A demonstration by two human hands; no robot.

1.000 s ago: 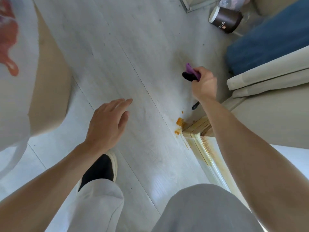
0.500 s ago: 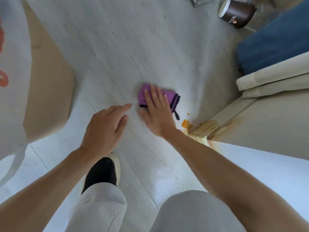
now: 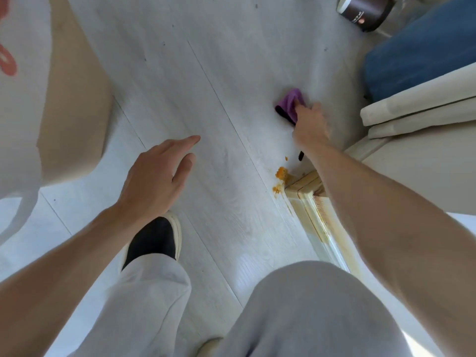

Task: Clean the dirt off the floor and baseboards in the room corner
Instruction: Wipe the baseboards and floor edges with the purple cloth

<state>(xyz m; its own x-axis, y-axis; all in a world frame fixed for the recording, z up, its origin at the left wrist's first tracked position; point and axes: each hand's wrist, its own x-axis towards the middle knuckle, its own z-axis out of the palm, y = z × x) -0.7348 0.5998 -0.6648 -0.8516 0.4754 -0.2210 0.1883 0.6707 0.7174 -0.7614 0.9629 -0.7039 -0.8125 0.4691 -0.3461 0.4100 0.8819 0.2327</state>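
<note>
Two orange dirt clumps (image 3: pixel 280 173) sit just behind our right hand (image 3: pixel 310 124), which grips a purple cloth (image 3: pixel 289 103); our left hand (image 3: pixel 154 179) hovers, fingers spread.

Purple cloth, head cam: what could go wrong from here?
1. The right hand grips the purple cloth bunched up, so little of it lies flat; a wipe may smear the orange mess rather than lift it.
2. The cloth's dark strap dangles near the mess and could drag through it.
3. Orange streaks run along the baseboard; a floor pass alone would likely miss them.
</note>
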